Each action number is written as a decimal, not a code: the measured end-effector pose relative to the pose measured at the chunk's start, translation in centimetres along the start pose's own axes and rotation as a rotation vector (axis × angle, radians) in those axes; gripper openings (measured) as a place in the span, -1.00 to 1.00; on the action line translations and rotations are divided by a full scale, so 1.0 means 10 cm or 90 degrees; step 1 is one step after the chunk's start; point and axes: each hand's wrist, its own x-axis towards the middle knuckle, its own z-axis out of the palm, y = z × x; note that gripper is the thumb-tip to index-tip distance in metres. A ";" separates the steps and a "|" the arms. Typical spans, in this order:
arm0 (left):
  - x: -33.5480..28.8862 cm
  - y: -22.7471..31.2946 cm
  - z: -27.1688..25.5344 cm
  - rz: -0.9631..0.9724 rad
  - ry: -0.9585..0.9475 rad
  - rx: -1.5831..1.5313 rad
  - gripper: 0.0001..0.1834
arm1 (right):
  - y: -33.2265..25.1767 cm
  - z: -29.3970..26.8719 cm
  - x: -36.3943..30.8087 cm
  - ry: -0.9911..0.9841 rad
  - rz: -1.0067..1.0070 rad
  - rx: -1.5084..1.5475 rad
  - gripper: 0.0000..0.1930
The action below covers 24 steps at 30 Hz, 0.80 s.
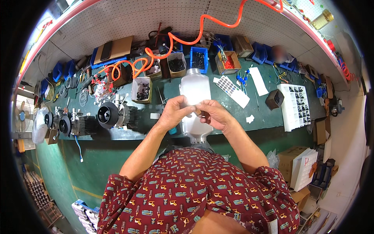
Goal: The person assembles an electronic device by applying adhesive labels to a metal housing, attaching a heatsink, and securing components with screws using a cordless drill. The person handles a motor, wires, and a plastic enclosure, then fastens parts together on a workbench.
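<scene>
Both hands meet over a pale silvery housing [196,87], which has a narrow neck at each end and lies lengthwise at the bench's front edge. My left hand [174,112] is closed, its thumb and forefinger pinched together. Close against its fingertips, my right hand [215,114] is also closed, with the fingers curled in. A small brownish bit shows between the fingertips, too small and too covered to name. The hands hide the middle of the housing, and I cannot tell whether they touch it.
Motor units with black fan wheels [108,114] stand at the left. Boxes of small parts, including a blue bin [199,58], line the back. A coiled orange air hose [177,39] hangs over them. At the right are a sticker sheet [232,90] and a white parts tray [295,107].
</scene>
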 end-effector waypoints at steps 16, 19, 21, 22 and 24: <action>0.01 0.10 0.04 0.023 -0.022 0.012 -0.83 | 0.04 -0.02 -0.06 -0.041 0.008 0.106 -0.82; 0.01 0.12 0.05 0.022 -0.024 -0.005 -0.83 | 0.04 -0.02 -0.05 -0.033 0.016 0.100 -0.81; 0.01 0.10 0.04 0.024 -0.025 -0.007 -0.83 | 0.04 -0.02 -0.04 -0.027 0.022 0.088 -0.81; 0.01 0.09 0.03 0.023 -0.026 -0.001 -0.83 | 0.04 -0.01 -0.04 -0.026 0.024 0.093 -0.81; 0.02 0.05 0.00 0.021 -0.027 0.010 -0.83 | 0.04 0.01 -0.04 -0.023 0.029 0.102 -0.81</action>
